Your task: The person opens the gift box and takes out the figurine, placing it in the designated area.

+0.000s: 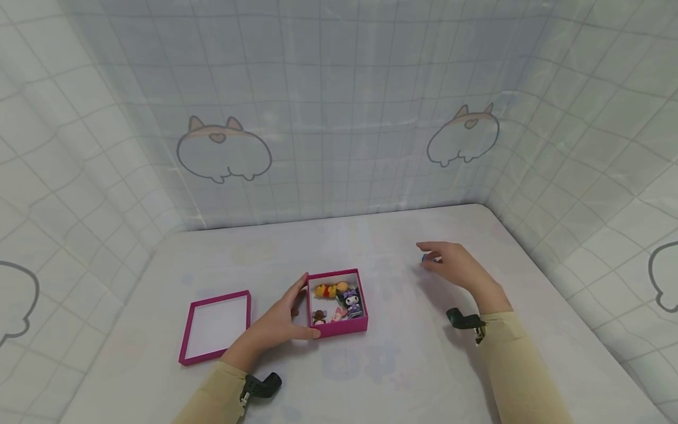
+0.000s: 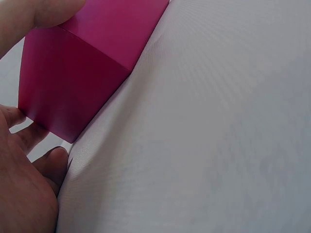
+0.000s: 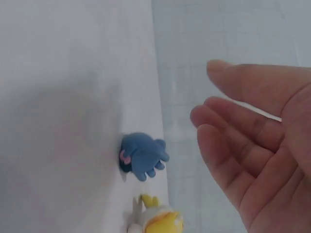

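Observation:
An open magenta box [image 1: 336,333] stands in the middle of the table with several small figurines inside. Among them are a yellow bear in a red shirt [image 1: 325,291], a black-and-purple figurine [image 1: 352,301] and a pink figurine [image 1: 339,314]. My left hand [image 1: 281,321] grips the box's left side, thumb at the near corner and fingers toward the far one. In the right wrist view, my right hand [image 3: 257,141] holds nothing, its fingers loosely bent beside a blue figurine [image 3: 142,154]. Below that figurine is a yellow-and-white figurine [image 3: 163,222], partly cut off by the frame.
To the left of the box lies a magenta-rimmed lid [image 1: 214,325], its white inside facing up. A white cloth covers the table [image 1: 402,377]. Grid-patterned curtains [image 1: 339,118] enclose the table's back and sides.

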Demonstrator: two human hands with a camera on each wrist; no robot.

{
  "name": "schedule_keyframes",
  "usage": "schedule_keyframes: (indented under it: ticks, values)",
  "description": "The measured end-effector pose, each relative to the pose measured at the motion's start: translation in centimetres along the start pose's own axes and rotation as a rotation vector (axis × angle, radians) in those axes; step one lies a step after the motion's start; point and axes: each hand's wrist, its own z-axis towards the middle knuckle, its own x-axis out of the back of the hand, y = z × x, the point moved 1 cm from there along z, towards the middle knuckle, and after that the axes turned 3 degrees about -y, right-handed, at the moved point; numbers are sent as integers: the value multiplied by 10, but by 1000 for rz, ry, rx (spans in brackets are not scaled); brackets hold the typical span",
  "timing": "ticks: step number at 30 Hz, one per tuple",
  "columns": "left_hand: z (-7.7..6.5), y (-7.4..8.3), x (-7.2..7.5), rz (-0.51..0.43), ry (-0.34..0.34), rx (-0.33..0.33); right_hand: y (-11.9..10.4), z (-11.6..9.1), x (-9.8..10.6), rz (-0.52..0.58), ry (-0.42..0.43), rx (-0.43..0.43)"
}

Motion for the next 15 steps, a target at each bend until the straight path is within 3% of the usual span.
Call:
schedule_keyframes:
  ticks: [15]
  values:
    - [2, -1, 0, -18, -2, -2, -27, 3, -8, 110, 33, 96]
